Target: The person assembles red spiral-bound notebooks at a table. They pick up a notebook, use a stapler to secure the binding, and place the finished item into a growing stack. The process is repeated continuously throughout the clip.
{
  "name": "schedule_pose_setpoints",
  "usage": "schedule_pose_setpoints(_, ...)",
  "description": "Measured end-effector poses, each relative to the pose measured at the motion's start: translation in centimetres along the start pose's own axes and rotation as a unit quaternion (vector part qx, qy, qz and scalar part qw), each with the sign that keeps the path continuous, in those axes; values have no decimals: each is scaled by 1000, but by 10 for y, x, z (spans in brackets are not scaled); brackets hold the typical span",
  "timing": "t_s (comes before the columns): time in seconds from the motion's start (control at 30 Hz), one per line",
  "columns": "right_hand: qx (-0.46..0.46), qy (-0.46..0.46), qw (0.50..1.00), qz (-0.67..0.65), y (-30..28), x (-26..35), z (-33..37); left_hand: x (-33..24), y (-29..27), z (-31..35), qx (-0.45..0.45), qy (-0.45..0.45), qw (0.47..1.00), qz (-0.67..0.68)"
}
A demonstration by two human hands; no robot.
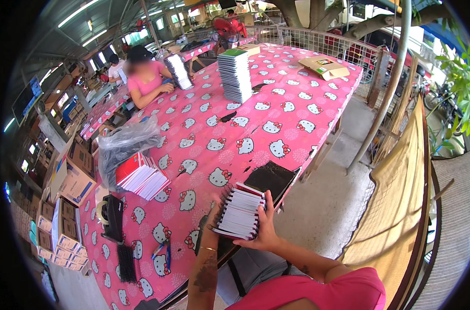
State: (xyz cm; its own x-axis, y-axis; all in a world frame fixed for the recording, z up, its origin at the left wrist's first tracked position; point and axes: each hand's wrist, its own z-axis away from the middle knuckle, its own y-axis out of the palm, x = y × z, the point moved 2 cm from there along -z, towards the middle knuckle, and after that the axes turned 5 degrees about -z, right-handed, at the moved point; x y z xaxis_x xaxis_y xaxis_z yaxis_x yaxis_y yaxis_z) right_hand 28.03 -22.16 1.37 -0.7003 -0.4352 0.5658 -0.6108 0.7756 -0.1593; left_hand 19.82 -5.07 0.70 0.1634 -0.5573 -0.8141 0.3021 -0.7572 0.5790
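Many stacked notebooks (238,213), long axis pointing away, slightly right, sit gripped in our right hand (266,227); whether our left hand (212,216) grips too, we cannot tell.

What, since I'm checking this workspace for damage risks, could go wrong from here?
The notebook bundle is between the left hand and right hand near the edge of the table; if support loosened, some notebooks might drop. The tall green-topped stack could topple if bumped. The red-covered stack lies fanned out by the gray plastic bag, so a nudge might spread it further.
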Motion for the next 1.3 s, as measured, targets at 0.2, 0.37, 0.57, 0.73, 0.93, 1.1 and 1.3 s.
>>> schedule_pose_setpoints(0.2, -12, -14, 999, 36, -1, 10, -5, 11, -2, -19, 217, -31, 972, 81)
schedule_pose_setpoints(0.37, -14, 10, 999, 40, 2, 0, -1, 29, -5, -17, 194, -88, 956, 201)
schedule_pose_setpoints(0.57, 1, 4, 998, 61, 11, -7, 12, 13, -3, -17, 70, -49, 995, 59)
schedule_pose_setpoints(0.73, 52, 46, 994, 85, 5, -5, 14, -66, 29, 0, -109, 124, 926, -340)
schedule_pose_setpoints(0.93, 52, 85, 993, 56, 7, -15, 24, -81, 159, 49, 4, 233, 538, -810)
schedule_pose_setpoints(1.1, 37, 90, 995, 3, 17, -17, 22, -52, 138, 45, 26, 172, 512, -841)
schedule_pose_setpoints(1.3, -5, 88, 996, 23, 13, -17, 25, -107, 127, 46, -68, 281, 688, -666)
